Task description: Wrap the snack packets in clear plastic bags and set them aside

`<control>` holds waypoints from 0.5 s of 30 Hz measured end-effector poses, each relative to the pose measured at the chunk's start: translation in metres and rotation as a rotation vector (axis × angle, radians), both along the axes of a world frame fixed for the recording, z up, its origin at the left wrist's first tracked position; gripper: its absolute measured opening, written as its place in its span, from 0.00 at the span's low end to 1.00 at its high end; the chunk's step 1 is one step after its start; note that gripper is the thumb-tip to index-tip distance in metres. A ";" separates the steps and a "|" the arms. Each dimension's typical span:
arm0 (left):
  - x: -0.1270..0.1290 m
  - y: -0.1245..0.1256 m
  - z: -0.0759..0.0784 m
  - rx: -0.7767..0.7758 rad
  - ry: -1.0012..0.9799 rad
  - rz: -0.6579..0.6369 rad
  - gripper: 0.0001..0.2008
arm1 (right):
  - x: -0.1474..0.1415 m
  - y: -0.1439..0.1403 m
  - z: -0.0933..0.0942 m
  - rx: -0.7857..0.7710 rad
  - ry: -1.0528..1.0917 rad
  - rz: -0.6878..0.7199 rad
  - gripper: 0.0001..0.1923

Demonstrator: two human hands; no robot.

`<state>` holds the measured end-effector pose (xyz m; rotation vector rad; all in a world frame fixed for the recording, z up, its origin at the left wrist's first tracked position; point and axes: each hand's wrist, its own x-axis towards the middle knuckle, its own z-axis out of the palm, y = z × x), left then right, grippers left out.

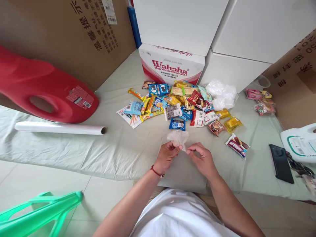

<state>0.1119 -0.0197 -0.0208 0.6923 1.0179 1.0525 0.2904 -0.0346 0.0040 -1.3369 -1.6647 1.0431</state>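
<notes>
Pale green sheeting (123, 151) covers the floor under my hands. Both my left hand (167, 157) and right hand (202, 160) pinch a thin clear plastic bag (178, 138) between thumb and fingertips — it sticks up just beyond them. Farther out lies a heap of snack packets (182, 105) — well apart.

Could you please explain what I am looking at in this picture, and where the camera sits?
There is no machine: one camera worn on a person's head looks down at their two bare hands. The left hand and the right hand together pinch a thin clear plastic bag above a pale green sheet spread on the floor. Beyond the bag lies a pile of wrapped snacks, with a Wahaha water box behind it. A red jug and a white roll lie to the left, a black phone to the right.
</notes>
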 end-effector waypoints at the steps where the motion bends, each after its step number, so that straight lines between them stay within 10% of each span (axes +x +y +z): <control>1: -0.001 0.000 0.000 0.004 -0.010 -0.015 0.24 | 0.001 0.000 -0.002 -0.094 0.092 -0.023 0.13; 15: -0.006 -0.004 -0.001 0.147 -0.052 -0.137 0.20 | -0.013 0.010 -0.002 -0.447 0.597 -0.278 0.19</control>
